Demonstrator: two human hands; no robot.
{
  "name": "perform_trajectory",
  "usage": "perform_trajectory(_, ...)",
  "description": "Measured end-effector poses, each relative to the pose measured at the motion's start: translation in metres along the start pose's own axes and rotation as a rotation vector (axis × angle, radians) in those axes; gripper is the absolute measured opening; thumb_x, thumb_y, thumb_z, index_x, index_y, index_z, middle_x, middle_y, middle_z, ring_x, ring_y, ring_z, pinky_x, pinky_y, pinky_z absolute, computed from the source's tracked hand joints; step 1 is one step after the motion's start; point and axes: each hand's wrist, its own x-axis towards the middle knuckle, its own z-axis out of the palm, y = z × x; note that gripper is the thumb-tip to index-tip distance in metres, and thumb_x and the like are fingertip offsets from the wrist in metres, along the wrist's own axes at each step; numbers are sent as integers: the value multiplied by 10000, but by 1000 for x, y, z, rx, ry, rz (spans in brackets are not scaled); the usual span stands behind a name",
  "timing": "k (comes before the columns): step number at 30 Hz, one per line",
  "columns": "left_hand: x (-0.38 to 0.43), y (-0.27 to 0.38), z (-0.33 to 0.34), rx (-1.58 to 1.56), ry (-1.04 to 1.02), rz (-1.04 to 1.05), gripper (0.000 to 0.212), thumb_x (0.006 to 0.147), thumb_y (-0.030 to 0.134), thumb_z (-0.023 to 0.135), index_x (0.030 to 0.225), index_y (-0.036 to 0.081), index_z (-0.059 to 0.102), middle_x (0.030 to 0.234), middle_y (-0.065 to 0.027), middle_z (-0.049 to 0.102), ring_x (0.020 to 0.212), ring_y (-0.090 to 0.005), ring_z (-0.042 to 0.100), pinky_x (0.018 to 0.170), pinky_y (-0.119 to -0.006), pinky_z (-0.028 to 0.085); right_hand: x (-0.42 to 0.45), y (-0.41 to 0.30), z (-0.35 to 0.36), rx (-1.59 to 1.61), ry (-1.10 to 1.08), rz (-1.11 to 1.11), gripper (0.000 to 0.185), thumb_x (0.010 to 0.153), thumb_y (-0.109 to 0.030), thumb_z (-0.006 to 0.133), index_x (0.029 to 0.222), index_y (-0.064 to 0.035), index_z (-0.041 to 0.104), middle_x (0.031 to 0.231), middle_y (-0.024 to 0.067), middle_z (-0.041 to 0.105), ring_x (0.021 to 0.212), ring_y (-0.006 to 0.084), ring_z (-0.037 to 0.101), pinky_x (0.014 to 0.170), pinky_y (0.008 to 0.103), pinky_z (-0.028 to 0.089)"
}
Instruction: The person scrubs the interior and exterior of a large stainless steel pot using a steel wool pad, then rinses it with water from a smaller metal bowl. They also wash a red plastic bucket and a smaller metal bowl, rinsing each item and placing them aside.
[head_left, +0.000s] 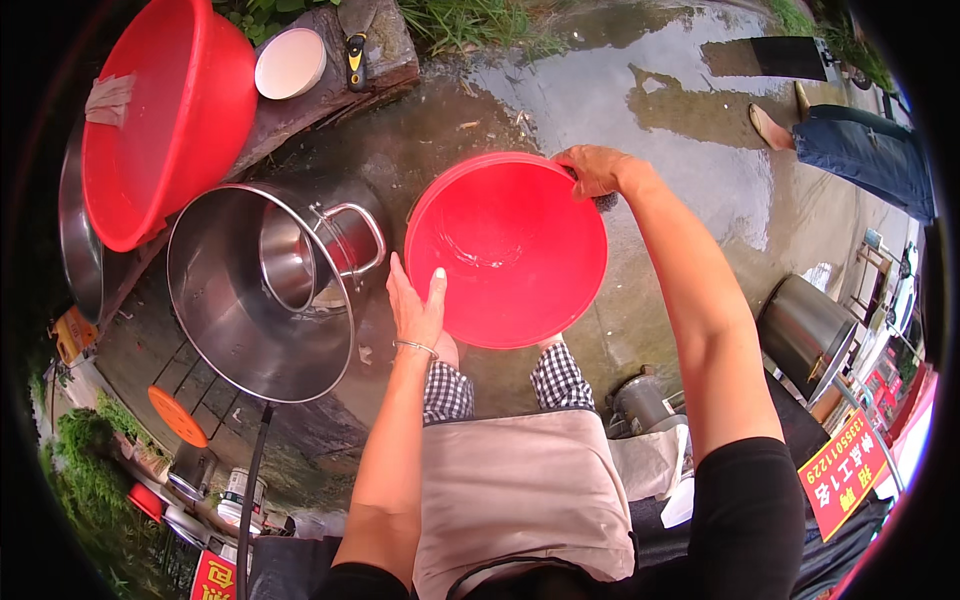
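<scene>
A red plastic basin (510, 255) with a little water in its bottom is tilted towards me, above the wet ground. My left hand (418, 307) rests against its near left rim, thumb over the edge and fingers along the outside. At the far right rim, my right hand (596, 171) grips a dark scouring pad (604, 201) pressed to the basin's outer side. To the left stands a large stainless steel pot (225, 330) with a smaller metal pot (287, 259) inside it. The big pot's loop handle (373, 240) points towards the basin.
A larger red basin (225, 97) with a cloth on its rim leans by a ledge, near a white bowl (291, 64) and a scraper (356, 64). A black hose (253, 472) runs at left. A person in jeans (855, 150) and a metal drum (806, 337) are at right.
</scene>
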Motion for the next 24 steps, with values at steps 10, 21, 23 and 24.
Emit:
perform_trajectory(10,-19,6,7,-349,-87,-284,538,862,281,662,1270,-6,459,1048,-141,585,903,-205,608,788,-339,492,-104,-78,75,467,613,86,435,747,-129,615,1129,4,454,1036,194,522,975,298,553,862,383,454)
perform_trajectory(21,-80,64,1,-278,13,-180,569,783,-1,638,1268,-18,340,1053,-157,580,939,-206,611,806,-316,499,-69,-35,169,1030,382,121,444,800,-139,644,1209,-78,480,1011,125,603,900,195,604,775,323,503)
perform_trajectory(23,-87,58,2,-181,14,-160,563,776,-5,632,1266,-10,354,1046,-157,581,926,-212,612,802,-325,496,-59,-36,177,1290,305,146,441,798,-144,629,1207,-76,480,1059,141,591,889,202,604,779,320,505)
perform_trajectory(24,-90,49,1,-173,22,-160,566,773,-7,630,1269,-5,358,1040,-155,582,916,-214,613,799,-329,495,-56,-34,179,1215,247,172,485,797,-158,607,1255,-74,469,1152,192,563,957,267,608,847,340,491)
